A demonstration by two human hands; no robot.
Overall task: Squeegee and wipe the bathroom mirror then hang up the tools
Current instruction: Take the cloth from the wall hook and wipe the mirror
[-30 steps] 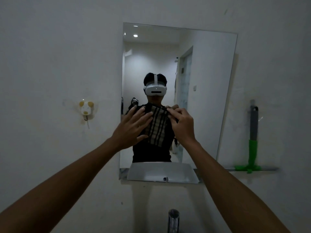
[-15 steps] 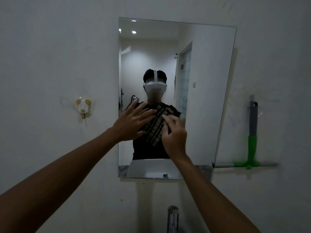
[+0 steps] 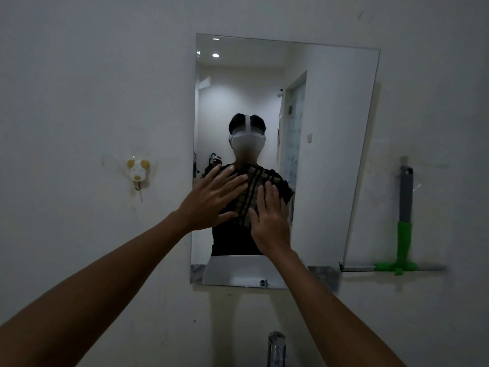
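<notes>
Where hands press, striped folded cloth [image 3: 252,197].

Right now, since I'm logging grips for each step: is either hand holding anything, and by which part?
Neither grips. Both the left hand and right hand lie flat, fingers spread, pressing the striped cloth against the mirror at its side edges.

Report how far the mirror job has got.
Squeegeeing looks done: the squeegee hangs on the wall right of the mirror. In hand: the left hand and right hand press a striped cloth flat on the glass. Left: finish wiping, then hang the cloth, perhaps on the hook.
</notes>
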